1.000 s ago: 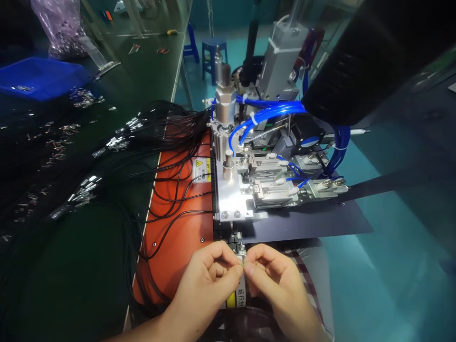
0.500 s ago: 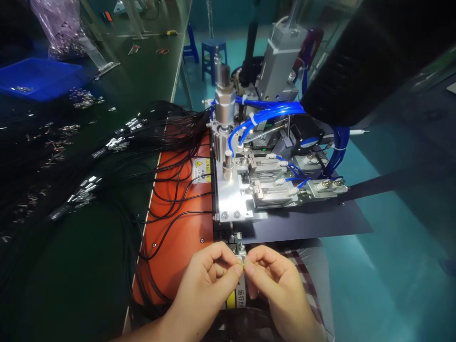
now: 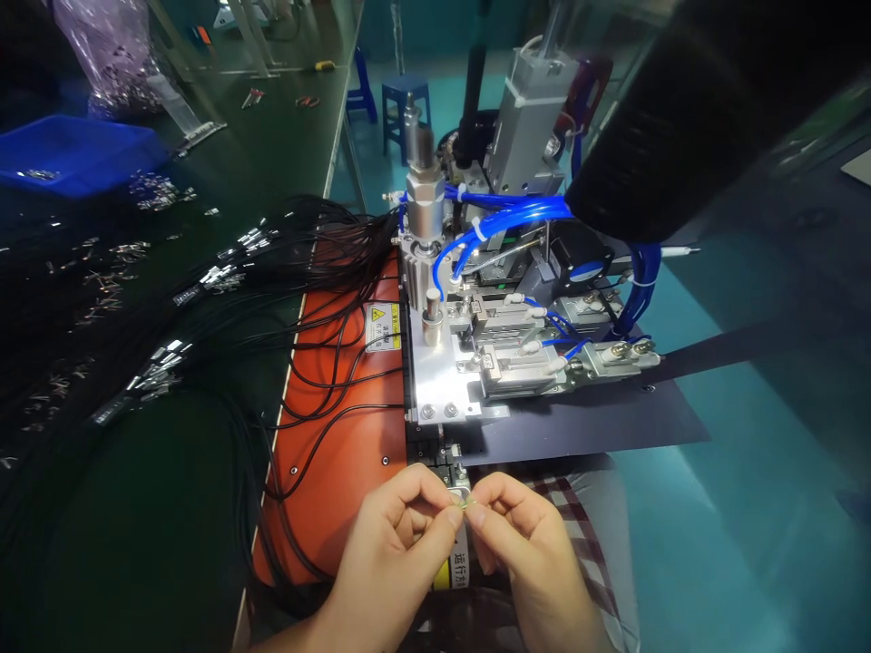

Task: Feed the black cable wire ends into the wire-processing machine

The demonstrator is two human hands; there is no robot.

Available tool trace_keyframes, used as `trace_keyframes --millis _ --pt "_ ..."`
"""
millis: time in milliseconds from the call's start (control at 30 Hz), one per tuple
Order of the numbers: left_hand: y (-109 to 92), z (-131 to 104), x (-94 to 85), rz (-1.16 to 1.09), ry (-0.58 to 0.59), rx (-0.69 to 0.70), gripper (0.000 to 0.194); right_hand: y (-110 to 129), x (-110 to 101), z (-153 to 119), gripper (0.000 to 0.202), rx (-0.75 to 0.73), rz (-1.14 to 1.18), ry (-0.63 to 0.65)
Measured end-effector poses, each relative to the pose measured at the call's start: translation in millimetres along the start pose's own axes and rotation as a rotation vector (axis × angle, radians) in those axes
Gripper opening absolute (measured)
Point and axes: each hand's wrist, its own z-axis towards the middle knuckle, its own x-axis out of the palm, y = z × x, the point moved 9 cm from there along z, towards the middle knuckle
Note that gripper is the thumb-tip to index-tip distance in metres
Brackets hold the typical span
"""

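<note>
Both hands meet at the near end of the machine (image 3: pixel 435 399), thumbs against forefingers. My left hand (image 3: pixel 401 535) is closed in a pinch, and my right hand (image 3: pixel 523 540) pinches just beside it, the fingertips almost touching. Between them shows a tiny, thin greenish strand (image 3: pixel 465 504), which looks like a fine wire; most of it is hidden by the fingers. Right behind the fingertips is a small metal fixture (image 3: pixel 457 467). Below them a white label with a yellow band (image 3: pixel 461 564) is partly covered.
Black cables (image 3: pixel 340 299) run from the machine across an orange-red cover (image 3: pixel 327 508) to the dark green table (image 3: pixel 163 508), where bundles with metal ends lie. Blue air tubes (image 3: pixel 523 210) loop above the cylinders. A thick black hose (image 3: pixel 653 136) hangs at upper right. A blue bin (image 3: pixel 82 150) stands far left.
Both hands stay pinched at the same spot, with only a slight shift of the fingers and right hand. The view has moved a little.
</note>
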Motion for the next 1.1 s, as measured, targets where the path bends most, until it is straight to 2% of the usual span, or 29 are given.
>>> trace_keyframes --millis 133,367,667,900,1100 --pt "-4 0 1.1 -0.047 0.012 0.004 0.026 3 3 -1 0.029 -0.010 -0.069 0.040" --pt "-2 2 -4.0 0.075 0.021 -0.038 0.023 17 3 -6 0.026 -0.135 -0.262 0.049" --pt "-1 4 -4.8 0.074 0.060 -0.038 0.024 18 -9 0 0.020 -0.142 -0.275 0.064" --pt "1 4 -4.5 0.091 0.070 -0.022 0.024 26 -4 -2 0.012 -0.152 -0.344 0.033" --pt "2 4 -3.6 0.147 0.060 -0.040 0.021 35 2 -3 0.018 -0.297 -0.524 0.074"
